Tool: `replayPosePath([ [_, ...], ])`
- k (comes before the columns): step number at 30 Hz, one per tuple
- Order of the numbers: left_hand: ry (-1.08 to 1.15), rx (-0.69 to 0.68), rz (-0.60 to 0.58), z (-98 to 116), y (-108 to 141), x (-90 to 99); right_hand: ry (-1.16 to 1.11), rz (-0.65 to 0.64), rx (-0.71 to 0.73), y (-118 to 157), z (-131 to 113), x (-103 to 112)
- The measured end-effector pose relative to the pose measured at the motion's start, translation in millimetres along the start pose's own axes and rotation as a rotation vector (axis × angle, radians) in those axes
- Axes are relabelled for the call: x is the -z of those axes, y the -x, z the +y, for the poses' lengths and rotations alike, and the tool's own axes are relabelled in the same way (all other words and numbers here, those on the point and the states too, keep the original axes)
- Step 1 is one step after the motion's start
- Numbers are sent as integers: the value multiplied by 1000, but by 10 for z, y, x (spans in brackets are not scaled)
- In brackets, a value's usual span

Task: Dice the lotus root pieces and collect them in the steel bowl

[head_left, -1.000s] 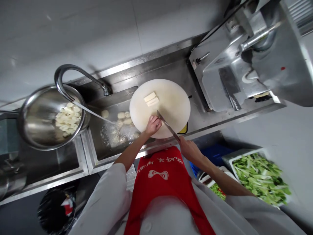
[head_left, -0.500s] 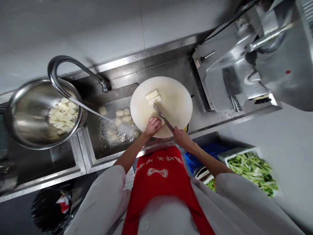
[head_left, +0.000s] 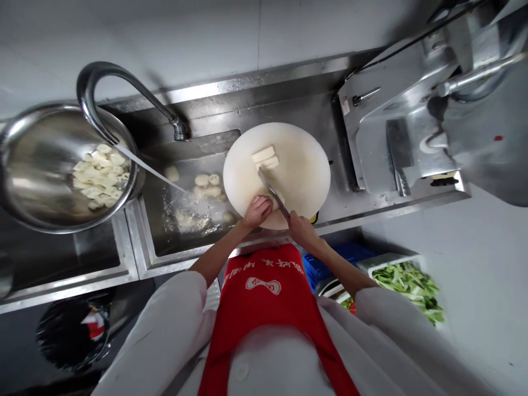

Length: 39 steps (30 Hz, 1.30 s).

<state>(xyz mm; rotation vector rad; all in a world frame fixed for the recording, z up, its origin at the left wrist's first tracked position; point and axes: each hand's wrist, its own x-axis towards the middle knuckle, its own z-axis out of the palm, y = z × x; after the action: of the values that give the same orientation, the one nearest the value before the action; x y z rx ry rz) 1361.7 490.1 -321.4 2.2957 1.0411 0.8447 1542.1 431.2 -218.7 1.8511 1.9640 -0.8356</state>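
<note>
A round white cutting board lies across the right end of the sink. My right hand grips a knife, its blade slanting up and left across the board. Close to the blade's left side, my left hand has its fingers curled down on a pale piece of food, mostly hidden by the hand and blade. Beyond the knife tip lie cut white pieces, side by side. Their kind is not clear, though a lump in the sink shows holes like lotus root.
Water runs from a curved faucet into the sink, where several pale lumps lie. At left stands a steel bowl of cut white pieces. A slicing machine with a cleaver on it is at right; greens fill a crate below.
The view has shifted slightly, so the board and machine sit farther right in the picture. Both hands keep nearly the same hold, with the knife still at the pale piece.
</note>
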Motion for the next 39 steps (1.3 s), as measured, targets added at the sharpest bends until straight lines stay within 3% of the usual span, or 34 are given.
replayPosePath([
  [7, 11, -9, -4, 17, 26, 1, 30, 27, 10, 366, 26, 130],
  [11, 37, 30, -32, 5, 56, 5, 28, 1, 4, 118, -146, 124],
  [15, 51, 79, 21, 15, 158, 52, 1, 23, 13, -170, -275, 121],
  [22, 81, 34, 27, 6, 179, 10, 69, -5, 19, 175, -256, 216],
  [30, 113, 25, 38, -75, 322, 86, 45, 34, 26, -276, -459, 87],
  [35, 79, -53, 69, -113, 374, 48, 94, 88, 34, 6, -391, 173],
  [39, 102, -50, 69, -136, 371, 20, 100, 44, 35, 188, -433, 122],
])
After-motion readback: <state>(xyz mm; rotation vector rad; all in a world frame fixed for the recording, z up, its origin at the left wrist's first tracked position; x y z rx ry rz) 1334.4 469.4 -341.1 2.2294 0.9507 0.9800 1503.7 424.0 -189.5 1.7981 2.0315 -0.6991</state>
